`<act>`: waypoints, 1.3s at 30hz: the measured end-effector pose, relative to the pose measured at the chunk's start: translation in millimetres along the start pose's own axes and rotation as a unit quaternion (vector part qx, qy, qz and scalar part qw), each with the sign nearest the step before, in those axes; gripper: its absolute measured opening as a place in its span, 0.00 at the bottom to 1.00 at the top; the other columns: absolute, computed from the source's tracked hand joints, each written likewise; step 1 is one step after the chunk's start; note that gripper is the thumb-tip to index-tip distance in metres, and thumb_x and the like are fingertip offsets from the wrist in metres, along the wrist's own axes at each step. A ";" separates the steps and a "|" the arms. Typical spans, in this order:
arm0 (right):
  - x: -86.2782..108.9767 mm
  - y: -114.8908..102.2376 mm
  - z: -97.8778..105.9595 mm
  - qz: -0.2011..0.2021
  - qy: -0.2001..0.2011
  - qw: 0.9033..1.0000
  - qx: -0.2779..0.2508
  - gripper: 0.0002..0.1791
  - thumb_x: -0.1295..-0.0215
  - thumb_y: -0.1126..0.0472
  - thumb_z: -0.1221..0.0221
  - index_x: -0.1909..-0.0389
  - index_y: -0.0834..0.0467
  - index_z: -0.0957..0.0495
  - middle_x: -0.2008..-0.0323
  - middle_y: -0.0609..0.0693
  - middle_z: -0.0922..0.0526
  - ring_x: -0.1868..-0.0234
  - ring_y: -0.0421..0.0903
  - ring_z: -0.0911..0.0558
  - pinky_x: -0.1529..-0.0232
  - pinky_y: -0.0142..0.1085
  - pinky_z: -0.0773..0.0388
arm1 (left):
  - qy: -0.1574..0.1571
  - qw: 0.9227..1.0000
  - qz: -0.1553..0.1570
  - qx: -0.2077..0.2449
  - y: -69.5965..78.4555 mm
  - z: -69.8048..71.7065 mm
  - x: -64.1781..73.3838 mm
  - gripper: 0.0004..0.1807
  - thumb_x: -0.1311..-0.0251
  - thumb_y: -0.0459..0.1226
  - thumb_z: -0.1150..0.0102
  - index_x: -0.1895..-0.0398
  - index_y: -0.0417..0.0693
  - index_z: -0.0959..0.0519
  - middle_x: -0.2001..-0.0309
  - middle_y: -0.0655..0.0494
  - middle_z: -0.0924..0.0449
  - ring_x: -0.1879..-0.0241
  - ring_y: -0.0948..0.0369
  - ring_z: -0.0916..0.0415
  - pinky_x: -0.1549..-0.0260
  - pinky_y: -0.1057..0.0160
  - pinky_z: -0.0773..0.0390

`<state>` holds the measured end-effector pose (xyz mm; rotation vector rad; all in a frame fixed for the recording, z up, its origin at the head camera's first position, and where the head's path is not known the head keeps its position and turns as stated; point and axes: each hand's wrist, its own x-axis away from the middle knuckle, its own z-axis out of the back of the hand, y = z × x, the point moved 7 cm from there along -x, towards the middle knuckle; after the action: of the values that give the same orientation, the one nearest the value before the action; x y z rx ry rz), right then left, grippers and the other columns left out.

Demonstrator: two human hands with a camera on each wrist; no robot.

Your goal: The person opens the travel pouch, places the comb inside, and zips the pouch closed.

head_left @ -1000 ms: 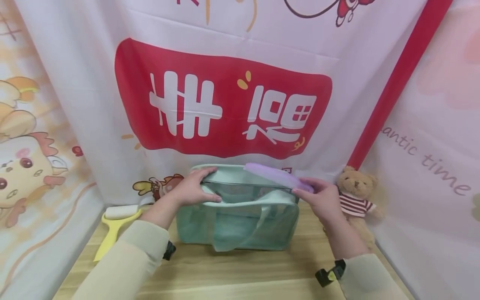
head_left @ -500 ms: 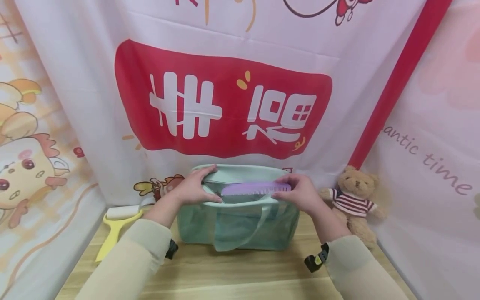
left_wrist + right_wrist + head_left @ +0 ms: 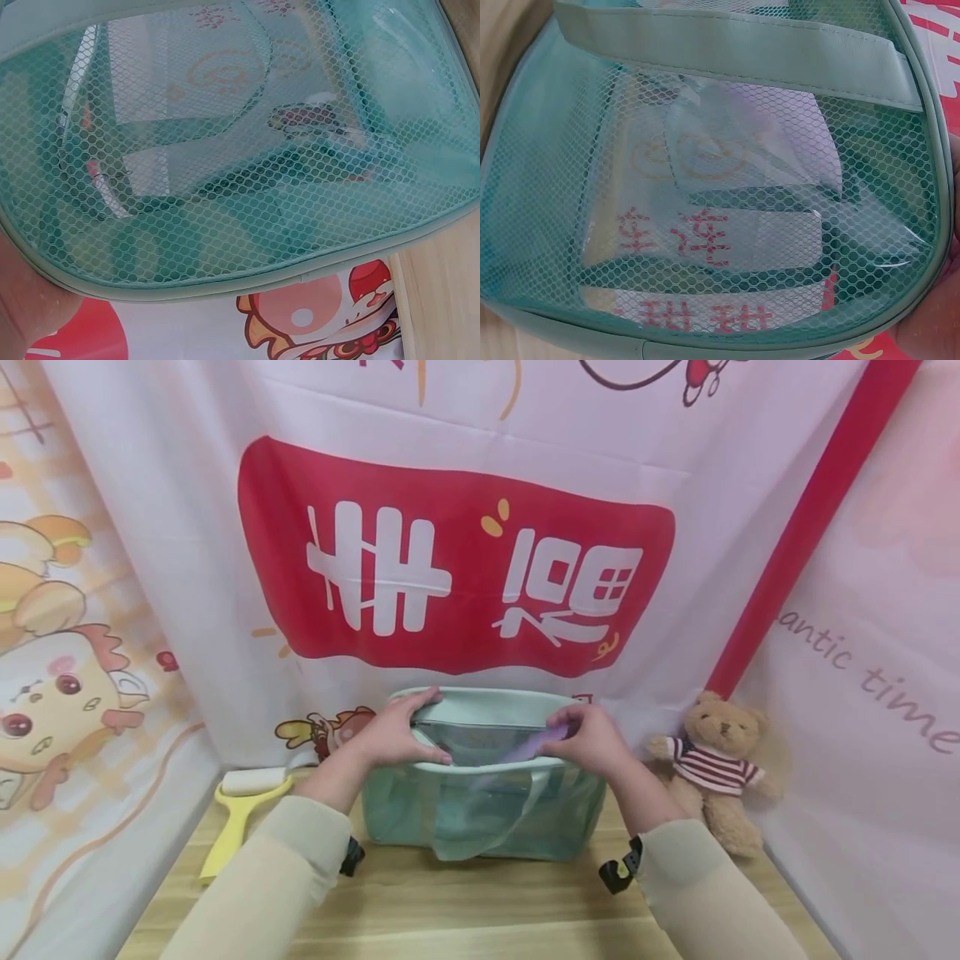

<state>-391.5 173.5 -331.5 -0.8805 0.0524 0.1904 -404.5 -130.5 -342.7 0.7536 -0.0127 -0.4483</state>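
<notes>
A mint-green mesh bag (image 3: 480, 814) stands upright on the table, its zipped top spread wide. At its left end my left hand (image 3: 396, 733) holds the opening, thumb on the front rim and fingers at the back rim. My right hand (image 3: 592, 742) pinches a purple comb (image 3: 528, 746) over the right part of the opening. The comb slants down to the left, and its lower end dips inside the bag. Close up, the left wrist view shows the bag's mesh side (image 3: 225, 172); the right wrist view shows mesh and a handle strap (image 3: 735, 49).
Left of the bag lies a yellow-handled lint roller (image 3: 242, 810) with a white roll. A teddy bear (image 3: 716, 760) in a striped shirt sits against the right-hand cloth. Printed cloth (image 3: 465, 568) hangs close behind the bag. Wooden tabletop (image 3: 480, 902) runs in front.
The right hand has brought the comb leftward from the bag's right back rim to over the opening, then tipped it down into the bag. The left hand stays on the bag.
</notes>
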 end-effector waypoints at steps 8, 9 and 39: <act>8.1 -2.0 3.0 -0.025 0.018 0.999 -0.010 0.27 0.41 0.55 0.21 0.43 0.57 0.18 0.44 0.57 0.17 0.47 0.57 0.18 0.47 0.47 0.14 | 0.030 0.999 0.008 0.043 -2.2 1.5 5.8 0.57 0.51 0.51 0.16 0.17 0.57 0.37 0.22 0.47 0.37 0.28 0.46 0.38 0.35 0.36 0.28; 8.9 -3.4 3.2 -0.025 0.022 0.999 -0.006 0.26 0.41 0.55 0.21 0.44 0.57 0.17 0.45 0.56 0.17 0.48 0.56 0.17 0.49 0.46 0.14 | 0.040 0.998 0.010 0.051 -3.3 1.8 6.7 0.55 0.50 0.50 0.17 0.18 0.56 0.35 0.23 0.48 0.35 0.28 0.47 0.37 0.35 0.36 0.27; -23.0 -110.1 -95.7 0.063 -0.056 0.996 0.033 0.13 0.28 0.56 0.32 0.47 0.56 0.11 0.56 0.48 0.12 0.57 0.47 0.17 0.53 0.43 0.14 | 0.495 0.851 -0.144 0.104 -25.2 -8.6 97.6 0.19 0.53 0.20 0.23 0.55 0.36 0.10 0.53 0.40 0.13 0.48 0.46 0.18 0.28 0.64 0.34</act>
<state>-390.3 28.1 -305.9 -0.7991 0.0101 0.3542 -324.5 -179.8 -380.1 1.1415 1.0509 -0.2982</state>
